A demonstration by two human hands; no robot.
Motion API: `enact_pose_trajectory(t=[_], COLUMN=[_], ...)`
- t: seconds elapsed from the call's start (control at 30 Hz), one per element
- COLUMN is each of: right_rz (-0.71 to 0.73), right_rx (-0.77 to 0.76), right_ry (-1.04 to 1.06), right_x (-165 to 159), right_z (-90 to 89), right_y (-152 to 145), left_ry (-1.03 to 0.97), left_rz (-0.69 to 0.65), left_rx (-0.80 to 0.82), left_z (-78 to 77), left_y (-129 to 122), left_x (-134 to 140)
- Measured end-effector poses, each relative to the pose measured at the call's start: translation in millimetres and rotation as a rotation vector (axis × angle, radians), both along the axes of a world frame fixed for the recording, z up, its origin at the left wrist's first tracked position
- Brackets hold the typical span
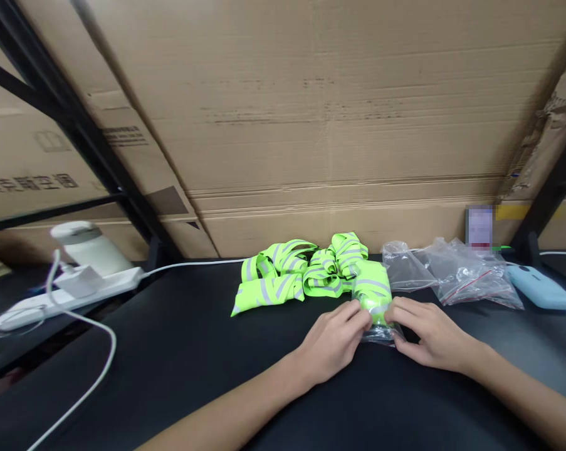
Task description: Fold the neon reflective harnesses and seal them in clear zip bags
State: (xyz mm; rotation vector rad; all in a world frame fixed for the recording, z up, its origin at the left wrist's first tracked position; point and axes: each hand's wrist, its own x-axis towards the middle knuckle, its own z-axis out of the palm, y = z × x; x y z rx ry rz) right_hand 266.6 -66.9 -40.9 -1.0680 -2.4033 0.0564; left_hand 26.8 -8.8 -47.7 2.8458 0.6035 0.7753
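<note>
A clear plastic bag (380, 334) lies on the black table with a folded neon-yellow reflective strip (373, 285) inside it. My left hand (338, 338) pinches the bag's near left edge, fingers curled together. On the other side, my right hand (428, 332) grips the bag's near right edge between thumb and fingers. Just beyond and to the left sits a loose heap of neon-yellow reflective strips (277, 275) with grey bands, coiled and folded over one another. The bag's opening is partly hidden by my fingers.
Several empty clear bags (473, 275) are piled to the right, beside a light blue device (541, 288). At left, a white power strip (118, 285) carries a plug and cable near a pale bottle (94, 247). Cardboard (339, 125) and black metal posts (99, 144) stand behind.
</note>
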Motion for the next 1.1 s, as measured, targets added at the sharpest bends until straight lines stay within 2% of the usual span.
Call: enact_pose_trajectory(t=[0.1,0.23,0.37,0.57,0.73,0.8,0.93,1.1], right_rz=[0.013,0.036,0.062,0.076,0.113,0.113,0.096,0.029], right_rx=[0.029,0.03,0.113,0.216,0.171,0.145,0.171,0.276], right_ry=[-0.045,-0.075,-0.155,-0.159,-0.15,-0.135,-0.092,-0.042], right_x=[5,6,10,16,13,11,9,3], right_z=[0.5,1.1,0.1,-3.0,1.6,2.9,2.3,0.0], right_y=[-2,-3,-4,-5,-6,-7,-8,-9], left_ry=[0.056,0.083,0.082,0.017,0.102,0.133,0.152,-0.021], left_rz=[-0.066,-0.09,-0.163,-0.258,-0.257,-0.249,-0.225,-0.221], left_rx=[0.067,0.025,-0.016,-0.038,-0.078,-0.052,0.108,0.18], left_z=[1.8,5.8,10.7,16.1,24.1,25.2,21.3,21.9], left_y=[3,8,16,25,24,25,26,23], left_x=[-4,-8,-15,-29,-35,-37,-37,-30])
